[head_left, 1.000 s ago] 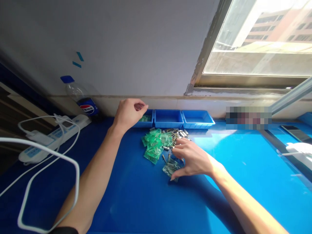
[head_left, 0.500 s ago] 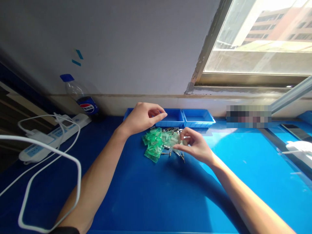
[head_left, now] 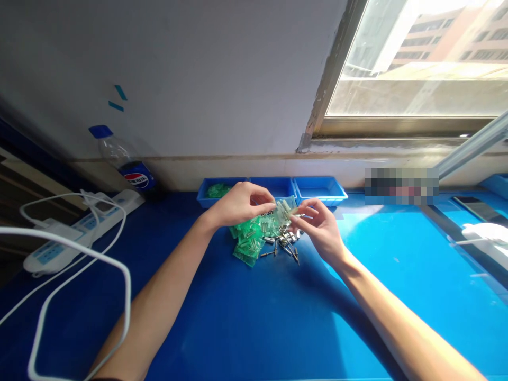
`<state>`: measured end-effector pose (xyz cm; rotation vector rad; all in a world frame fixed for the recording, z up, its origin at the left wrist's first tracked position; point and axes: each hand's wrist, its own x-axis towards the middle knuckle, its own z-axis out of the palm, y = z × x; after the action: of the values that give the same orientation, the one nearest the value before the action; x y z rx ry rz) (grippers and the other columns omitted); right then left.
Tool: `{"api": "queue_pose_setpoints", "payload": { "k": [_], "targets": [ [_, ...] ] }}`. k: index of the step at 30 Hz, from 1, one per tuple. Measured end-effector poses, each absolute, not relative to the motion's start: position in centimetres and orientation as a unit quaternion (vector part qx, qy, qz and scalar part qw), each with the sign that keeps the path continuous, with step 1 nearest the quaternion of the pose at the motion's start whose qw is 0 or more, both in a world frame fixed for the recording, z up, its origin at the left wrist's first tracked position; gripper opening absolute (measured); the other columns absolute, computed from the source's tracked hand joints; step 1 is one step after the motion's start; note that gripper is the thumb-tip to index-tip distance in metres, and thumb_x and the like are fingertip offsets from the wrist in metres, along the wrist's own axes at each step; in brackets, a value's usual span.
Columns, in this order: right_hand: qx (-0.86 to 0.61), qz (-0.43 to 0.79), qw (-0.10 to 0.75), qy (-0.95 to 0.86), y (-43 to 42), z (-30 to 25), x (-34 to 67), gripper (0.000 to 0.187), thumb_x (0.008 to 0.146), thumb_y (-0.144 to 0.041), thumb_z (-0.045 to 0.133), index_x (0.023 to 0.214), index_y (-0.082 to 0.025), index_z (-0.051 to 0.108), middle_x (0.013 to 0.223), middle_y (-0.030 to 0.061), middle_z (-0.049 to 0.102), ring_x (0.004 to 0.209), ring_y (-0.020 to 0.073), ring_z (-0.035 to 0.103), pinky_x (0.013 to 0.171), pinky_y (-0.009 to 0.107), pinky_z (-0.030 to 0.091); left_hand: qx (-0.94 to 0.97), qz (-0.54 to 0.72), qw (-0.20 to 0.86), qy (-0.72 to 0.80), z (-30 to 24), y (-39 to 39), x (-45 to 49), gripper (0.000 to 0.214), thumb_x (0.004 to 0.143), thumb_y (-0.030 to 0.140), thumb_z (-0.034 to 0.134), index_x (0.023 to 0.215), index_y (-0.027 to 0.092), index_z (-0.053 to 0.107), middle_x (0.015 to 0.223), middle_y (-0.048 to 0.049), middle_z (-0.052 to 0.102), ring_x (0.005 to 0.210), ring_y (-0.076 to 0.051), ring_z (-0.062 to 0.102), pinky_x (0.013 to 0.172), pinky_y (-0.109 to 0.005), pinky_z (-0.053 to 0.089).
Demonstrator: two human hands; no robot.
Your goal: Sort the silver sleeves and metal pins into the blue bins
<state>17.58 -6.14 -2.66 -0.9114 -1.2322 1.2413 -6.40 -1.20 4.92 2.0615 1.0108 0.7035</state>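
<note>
Between my two hands is a small clear, greenish plastic bag (head_left: 284, 207) with pale rod-like pieces in it. My right hand (head_left: 319, 228) pinches its right side between thumb and fingers. The fingertips of my left hand (head_left: 245, 203) are closed at its left edge. Under the hands, a heap of green plastic bags (head_left: 249, 242) with small metal parts inside lies on the table. Loose metal pins and fittings (head_left: 286, 244) are scattered right beside that heap.
Behind the hands stand three blue trays: the left tray (head_left: 203, 197) holds green bags, then a middle tray (head_left: 273, 186) and a right tray (head_left: 320, 201). On the left are a cola bottle (head_left: 137, 175), a white power strip (head_left: 59, 244) and a looping white cable (head_left: 127, 296). A phone (head_left: 478, 208) lies far right.
My left hand has come down and right, to the plastic bag. My right hand has lifted the bag slightly off the heap. The left tray's green bags now show.
</note>
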Motion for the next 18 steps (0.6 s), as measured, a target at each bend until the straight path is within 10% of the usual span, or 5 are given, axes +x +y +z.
{"api": "queue_pose_setpoints", "payload": {
  "k": [8, 12, 18],
  "targets": [
    [-0.42, 0.481, 0.55, -0.538, -6.2, -3.1, 17.3, 0.047, 0.087, -0.056, 0.091, 0.114, -0.03, 0.062, 0.119, 0.0073, 0.086, 0.091, 0.0254, 0.084, 0.091, 0.047, 0.069, 0.774, 0.316, 0.258, 0.484, 5.8, -0.6, -8.4, 0.018, 0.086, 0.037, 0.081, 0.087, 0.021, 0.087, 0.088, -0.006, 0.087, 0.081, -0.025, 0.082, 0.08, -0.032, 0.064],
    [-0.447, 0.367, 0.525, -0.625, -6.2, -4.1, 17.3, 0.031, 0.094, -0.05, 0.082, 0.108, -0.028, 0.066, 0.104, 0.0067, 0.086, 0.093, 0.0265, 0.082, 0.089, 0.045, 0.065, 0.715, 0.355, 0.053, 0.6, 6.0, 0.5, -11.8, 0.018, 0.09, 0.038, 0.08, 0.091, 0.022, 0.089, 0.095, -0.0093, 0.088, 0.089, -0.029, 0.082, 0.091, -0.038, 0.064],
    [-0.539, 0.175, 0.419, -0.71, -5.9, -4.7, 15.8, 0.02, 0.098, -0.044, 0.071, 0.107, -0.027, 0.066, 0.093, 0.005, 0.082, 0.085, 0.0269, 0.074, 0.079, 0.04, 0.054, 0.75, 0.273, 0.089, 0.596, 5.7, 0.7, -12.5, 0.027, 0.096, 0.044, 0.077, 0.102, 0.021, 0.091, 0.1, -0.0099, 0.088, 0.093, -0.029, 0.082, 0.089, -0.036, 0.063]
  ]
}}
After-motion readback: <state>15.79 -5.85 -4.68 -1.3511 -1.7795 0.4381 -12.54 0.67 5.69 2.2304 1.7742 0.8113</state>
